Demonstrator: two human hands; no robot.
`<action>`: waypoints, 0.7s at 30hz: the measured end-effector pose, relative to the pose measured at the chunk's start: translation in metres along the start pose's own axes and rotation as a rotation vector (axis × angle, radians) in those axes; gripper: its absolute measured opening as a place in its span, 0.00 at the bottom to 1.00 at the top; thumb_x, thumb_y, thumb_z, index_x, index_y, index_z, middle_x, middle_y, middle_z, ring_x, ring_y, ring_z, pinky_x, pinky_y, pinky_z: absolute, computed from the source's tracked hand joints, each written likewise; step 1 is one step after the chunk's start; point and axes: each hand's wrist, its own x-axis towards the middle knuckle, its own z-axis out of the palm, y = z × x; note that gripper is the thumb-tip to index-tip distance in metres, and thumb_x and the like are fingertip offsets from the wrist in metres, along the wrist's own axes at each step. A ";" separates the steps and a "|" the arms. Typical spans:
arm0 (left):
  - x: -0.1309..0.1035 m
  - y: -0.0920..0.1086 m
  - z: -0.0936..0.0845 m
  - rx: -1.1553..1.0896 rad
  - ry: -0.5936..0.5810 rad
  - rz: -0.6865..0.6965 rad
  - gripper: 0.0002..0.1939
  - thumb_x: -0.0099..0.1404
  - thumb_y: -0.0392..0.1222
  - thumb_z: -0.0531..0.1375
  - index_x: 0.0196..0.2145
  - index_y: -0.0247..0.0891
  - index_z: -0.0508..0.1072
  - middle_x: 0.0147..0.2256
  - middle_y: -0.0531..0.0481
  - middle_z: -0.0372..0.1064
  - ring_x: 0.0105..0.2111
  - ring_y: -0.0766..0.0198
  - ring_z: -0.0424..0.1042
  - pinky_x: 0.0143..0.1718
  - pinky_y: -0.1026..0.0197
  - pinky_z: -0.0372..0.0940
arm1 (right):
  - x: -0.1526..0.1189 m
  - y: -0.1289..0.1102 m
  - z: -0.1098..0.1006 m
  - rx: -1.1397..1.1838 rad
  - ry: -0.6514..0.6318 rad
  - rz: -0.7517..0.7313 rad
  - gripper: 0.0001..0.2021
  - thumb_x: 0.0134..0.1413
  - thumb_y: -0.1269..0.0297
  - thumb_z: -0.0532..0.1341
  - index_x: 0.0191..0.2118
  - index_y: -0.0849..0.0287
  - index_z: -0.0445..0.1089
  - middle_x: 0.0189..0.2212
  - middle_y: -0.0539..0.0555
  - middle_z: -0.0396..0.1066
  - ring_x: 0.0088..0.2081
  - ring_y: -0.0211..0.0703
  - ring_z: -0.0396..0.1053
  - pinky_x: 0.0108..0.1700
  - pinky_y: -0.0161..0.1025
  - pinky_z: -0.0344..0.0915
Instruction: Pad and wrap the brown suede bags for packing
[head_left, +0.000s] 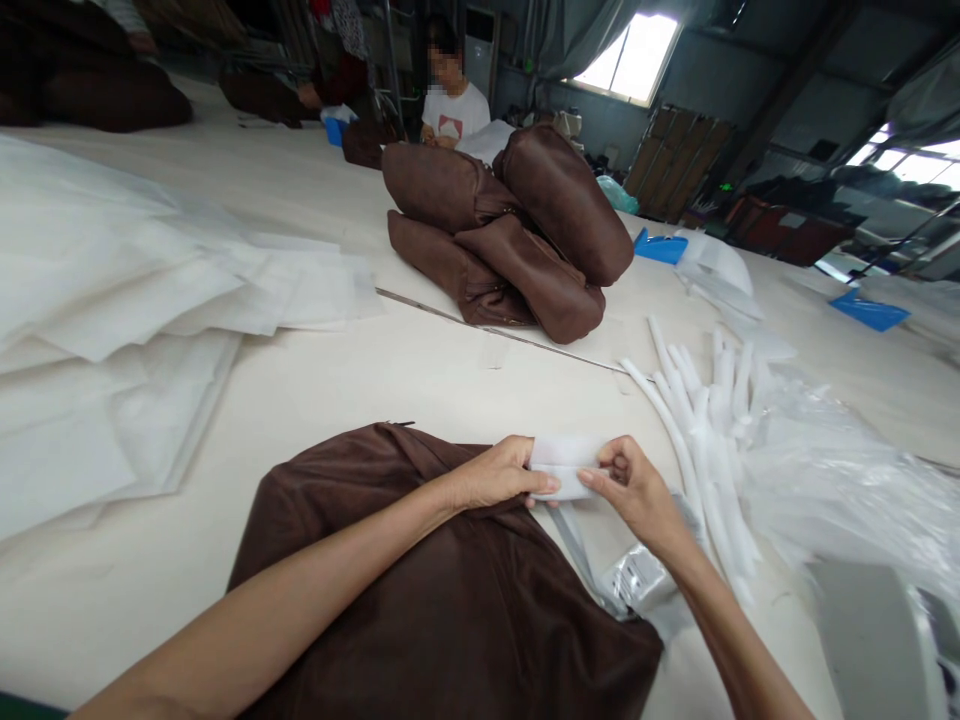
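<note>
On the table [322, 390], a bag [450, 600] lies nearest, a strip [564, 482] between left hand [499, 475] and right hand [636, 490] by its far edge, with sheets [135, 290] left, tubes [705, 450] right, film [840, 490] right of those, and a pile [442, 190] behind, before a person [457, 108].

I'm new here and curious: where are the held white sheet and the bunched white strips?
White sheet [568, 466], head view: its visible middle.
White strips [703, 445], head view: a strip mid-bunch.
</note>
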 end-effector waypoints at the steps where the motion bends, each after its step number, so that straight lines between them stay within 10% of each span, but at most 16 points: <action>1: 0.000 0.000 -0.001 -0.006 -0.015 -0.002 0.19 0.56 0.51 0.68 0.36 0.31 0.77 0.29 0.45 0.73 0.29 0.62 0.71 0.25 0.67 0.62 | 0.004 0.000 -0.008 0.066 -0.079 0.049 0.28 0.43 0.53 0.71 0.48 0.56 0.65 0.31 0.47 0.67 0.32 0.40 0.65 0.37 0.37 0.63; 5: -0.001 0.003 -0.004 -0.022 -0.069 -0.003 0.18 0.57 0.51 0.67 0.37 0.31 0.78 0.31 0.44 0.73 0.30 0.61 0.71 0.26 0.67 0.61 | 0.026 -0.003 -0.035 0.223 -0.441 0.245 0.57 0.36 0.58 0.76 0.69 0.54 0.43 0.46 0.55 0.71 0.42 0.43 0.71 0.48 0.41 0.66; 10: -0.002 0.005 -0.003 -0.011 -0.057 -0.016 0.18 0.56 0.52 0.67 0.36 0.32 0.77 0.29 0.46 0.72 0.28 0.63 0.70 0.25 0.67 0.61 | 0.042 -0.002 -0.030 0.327 -0.783 0.239 0.34 0.39 0.56 0.74 0.54 0.60 0.69 0.39 0.54 0.76 0.43 0.46 0.72 0.47 0.40 0.66; 15: -0.001 0.003 -0.002 -0.088 -0.001 0.007 0.17 0.56 0.49 0.68 0.37 0.33 0.74 0.29 0.48 0.72 0.27 0.64 0.70 0.24 0.68 0.61 | 0.028 0.001 -0.019 0.322 -0.512 0.243 0.18 0.42 0.53 0.73 0.35 0.62 0.77 0.26 0.50 0.73 0.28 0.37 0.66 0.34 0.34 0.63; 21: -0.002 0.000 -0.003 -0.120 0.100 0.028 0.14 0.54 0.43 0.68 0.37 0.33 0.76 0.26 0.49 0.72 0.22 0.68 0.67 0.23 0.68 0.61 | 0.014 0.005 -0.019 0.243 -0.366 0.135 0.16 0.47 0.52 0.69 0.41 0.55 0.81 0.34 0.53 0.76 0.35 0.44 0.68 0.40 0.39 0.65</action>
